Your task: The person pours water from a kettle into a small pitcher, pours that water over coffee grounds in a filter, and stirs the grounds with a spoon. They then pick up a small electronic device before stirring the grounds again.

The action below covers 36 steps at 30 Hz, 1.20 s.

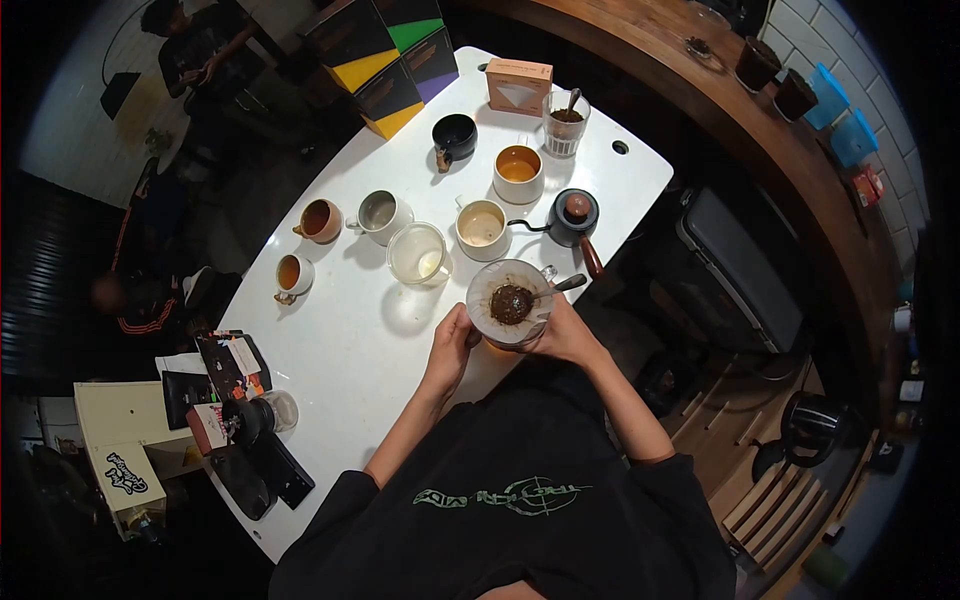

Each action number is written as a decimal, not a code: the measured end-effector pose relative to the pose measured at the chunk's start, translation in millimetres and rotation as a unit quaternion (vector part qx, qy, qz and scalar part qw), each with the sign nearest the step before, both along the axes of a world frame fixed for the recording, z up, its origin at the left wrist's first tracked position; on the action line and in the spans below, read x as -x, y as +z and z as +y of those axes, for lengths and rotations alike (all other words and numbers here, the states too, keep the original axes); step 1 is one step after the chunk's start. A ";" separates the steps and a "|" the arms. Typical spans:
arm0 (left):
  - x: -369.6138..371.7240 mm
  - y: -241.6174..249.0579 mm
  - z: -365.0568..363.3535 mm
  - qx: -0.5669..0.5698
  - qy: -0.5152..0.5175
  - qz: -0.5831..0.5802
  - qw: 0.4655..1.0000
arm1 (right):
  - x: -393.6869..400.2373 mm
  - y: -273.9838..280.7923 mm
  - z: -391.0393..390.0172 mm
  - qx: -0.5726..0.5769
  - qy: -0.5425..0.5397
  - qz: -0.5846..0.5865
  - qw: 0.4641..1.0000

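A coffee dripper point(480, 322) with a paper filter is held just in front of my chest, at the near edge of the white table. Wet dark coffee grounds point(511, 304) lie in the filter, and a spoon point(562, 286) leans out over the right rim. My left hand point(455, 335) is closed at the dripper's left side. Around its lower right side wraps my right hand point(562, 332); what is under the dripper is mostly hidden. Beyond it are a clear glass server point(418, 253), a cup of milky-brown liquid point(482, 228) and a black gooseneck kettle point(573, 220).
On the table point(350, 330) stand several more cups, including a white cup point(518, 176) and a black mug point(455, 138). A glass of grounds point(566, 125) and an orange box point(518, 87) are at the back. Phones point(275, 470) lie front left. Another person point(205, 60) stands far left.
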State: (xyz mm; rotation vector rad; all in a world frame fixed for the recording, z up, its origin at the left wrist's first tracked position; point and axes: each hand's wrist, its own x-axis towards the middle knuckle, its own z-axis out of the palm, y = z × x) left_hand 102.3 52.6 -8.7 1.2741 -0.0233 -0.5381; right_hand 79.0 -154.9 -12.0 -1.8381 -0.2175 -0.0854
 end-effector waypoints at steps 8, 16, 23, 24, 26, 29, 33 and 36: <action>4.9 13.5 -9.6 0.027 0.031 0.004 0.999 | -3.8 18.1 -4.6 0.039 0.015 -0.048 0.998; 3.0 11.7 -8.8 0.046 0.024 -0.002 0.999 | -0.4 29.9 -6.6 0.012 0.021 0.008 1.000; 5.4 34.0 -17.6 0.055 0.018 -0.004 0.998 | 7.5 15.1 -16.1 0.053 0.004 -0.010 0.999; 5.5 38.3 -19.1 0.060 0.023 0.008 0.998 | 9.8 19.4 -18.0 0.053 0.003 -0.010 0.999; 4.3 40.8 -19.1 0.065 0.027 0.019 0.997 | 15.9 31.2 -22.0 0.107 -0.018 -0.057 0.992; 0.6 37.8 -12.9 0.063 0.001 0.020 0.998 | 22.1 34.6 -26.8 0.133 -0.022 -0.050 0.990; -0.4 45.2 -16.2 0.072 -0.027 0.020 0.997 | 28.2 44.0 -29.5 0.130 -0.041 -0.053 0.989; -2.5 48.7 -19.4 0.076 -0.042 0.022 0.996 | 34.3 51.0 -33.5 0.121 -0.060 -0.082 0.987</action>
